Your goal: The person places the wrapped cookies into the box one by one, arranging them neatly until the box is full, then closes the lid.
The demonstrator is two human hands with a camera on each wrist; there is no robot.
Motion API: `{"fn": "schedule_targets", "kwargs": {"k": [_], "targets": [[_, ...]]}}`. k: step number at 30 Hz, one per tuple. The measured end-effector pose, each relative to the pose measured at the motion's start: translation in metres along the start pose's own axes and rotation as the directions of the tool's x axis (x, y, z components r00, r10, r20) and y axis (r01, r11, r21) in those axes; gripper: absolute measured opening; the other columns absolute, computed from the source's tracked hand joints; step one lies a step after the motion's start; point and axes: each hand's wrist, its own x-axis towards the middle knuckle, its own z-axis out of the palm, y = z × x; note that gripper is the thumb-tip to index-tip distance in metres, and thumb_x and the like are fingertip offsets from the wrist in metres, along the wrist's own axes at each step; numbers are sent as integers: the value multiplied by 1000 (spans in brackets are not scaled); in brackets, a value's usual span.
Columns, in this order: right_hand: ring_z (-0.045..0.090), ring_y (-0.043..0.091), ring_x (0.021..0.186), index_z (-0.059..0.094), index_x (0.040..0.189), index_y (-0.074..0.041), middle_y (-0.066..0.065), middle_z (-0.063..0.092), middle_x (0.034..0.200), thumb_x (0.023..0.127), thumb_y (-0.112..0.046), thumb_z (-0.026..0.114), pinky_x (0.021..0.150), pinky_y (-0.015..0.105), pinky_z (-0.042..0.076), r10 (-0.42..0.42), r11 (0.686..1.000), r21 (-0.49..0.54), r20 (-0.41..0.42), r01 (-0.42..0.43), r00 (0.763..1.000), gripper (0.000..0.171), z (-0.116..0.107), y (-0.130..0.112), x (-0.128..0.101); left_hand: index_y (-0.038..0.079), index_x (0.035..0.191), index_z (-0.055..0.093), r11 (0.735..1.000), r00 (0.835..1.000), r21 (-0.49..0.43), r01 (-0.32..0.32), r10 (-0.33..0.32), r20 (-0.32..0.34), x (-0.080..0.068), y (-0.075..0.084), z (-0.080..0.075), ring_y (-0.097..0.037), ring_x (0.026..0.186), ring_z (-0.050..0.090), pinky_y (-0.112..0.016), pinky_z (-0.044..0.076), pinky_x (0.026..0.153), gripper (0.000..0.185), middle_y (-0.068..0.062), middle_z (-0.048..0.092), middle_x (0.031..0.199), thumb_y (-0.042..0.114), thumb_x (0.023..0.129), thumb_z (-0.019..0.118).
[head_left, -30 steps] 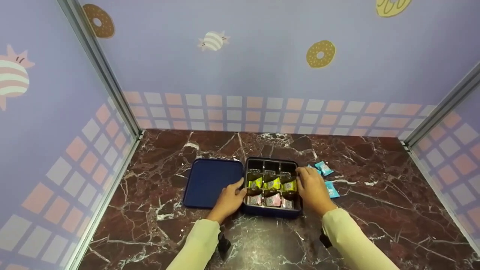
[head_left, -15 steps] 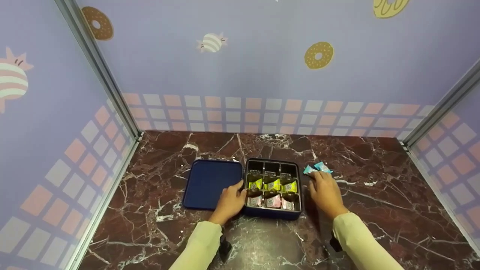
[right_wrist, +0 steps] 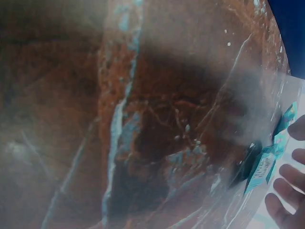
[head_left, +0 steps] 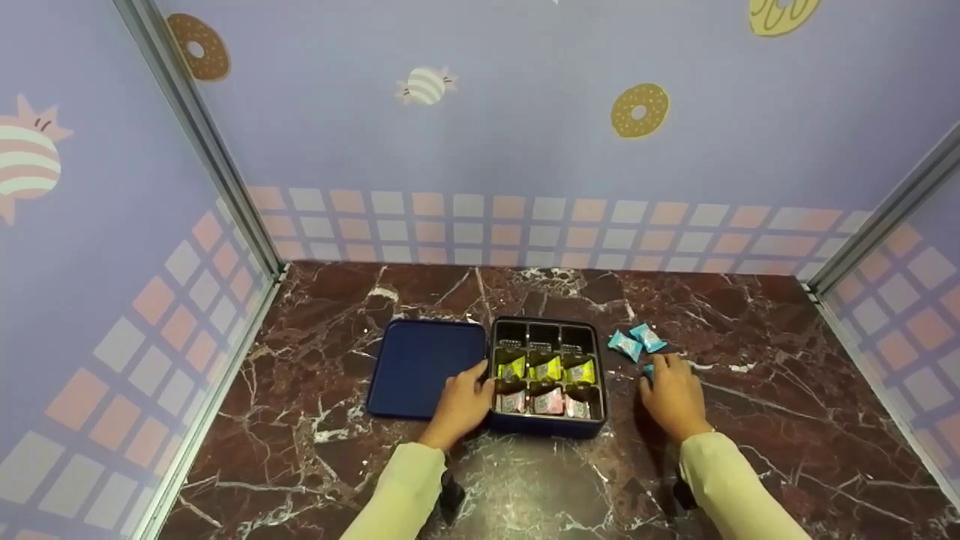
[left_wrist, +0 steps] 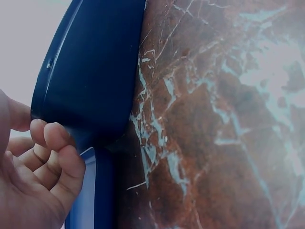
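Lavender walls printed with donuts and striped candies are seen on three sides, and a dark red marble surface (head_left: 337, 465) with white veins fills the floor of the booth. Pretty much dead centre, a navy box (head_left: 546, 427) with a nine-slot insert is sat there; the far row of slots looks dark, the middle row is filled with yellow-wrapped candies (head_left: 546, 369) and the near row with pink-wrapped ones (head_left: 546, 403). The navy lid (head_left: 420, 364) is laid flat just left of the box, touching it or close to it. The left hand (head_left: 461, 403) is rested on the box's left edge where the lid meets it, fingers loosely curled against the rim (left_wrist: 52, 138) rather than clamped around anything. Over on the right, a blue-wrapped candy (head_left: 648, 370) is being touched by the fingertips of the right hand (head_left: 673, 397), lying just beside the box's right wall; whether it's actually pinched can't be told, since most of it is covered. Two more blue candies (head_left: 636, 341) are left on the surface a little farther back, near the box's far right corner.
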Motion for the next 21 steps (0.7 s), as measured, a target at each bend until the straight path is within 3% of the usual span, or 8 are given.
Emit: {"fn": "schedule_targets", "kwargs": {"k": [5,12,21], "targets": [[54,49,99,57,104,7,30,57,105,81,-12,68,76,62,43,42,999,-7,17,-42,999,32,-1,5,-2,4,134,56,1000,1000,-21,4,-4,-4,0,-1,1,-8,47,31,-28,33,54,44,9,34,50,18,93,58],[54,51,87,53,94,9,31,57,93,80,-12,72,75,61,42,48,999,-9,0,-48,999,32,-3,7,-4,2,135,55,999,1000,-38,5,-5,12,1,-2,1,-8,46,28,-26,28,51,45,9,33,49,19,94,57],[54,53,88,52,100,10,34,56,95,82,-8,68,77,62,42,52,998,27,37,-53,998,30,-3,11,-5,5,138,52,997,998,-66,43,-40,50,1,-3,-2,-8,46,30,-26,30,53,46,10,33,49,20,95,55]]}}
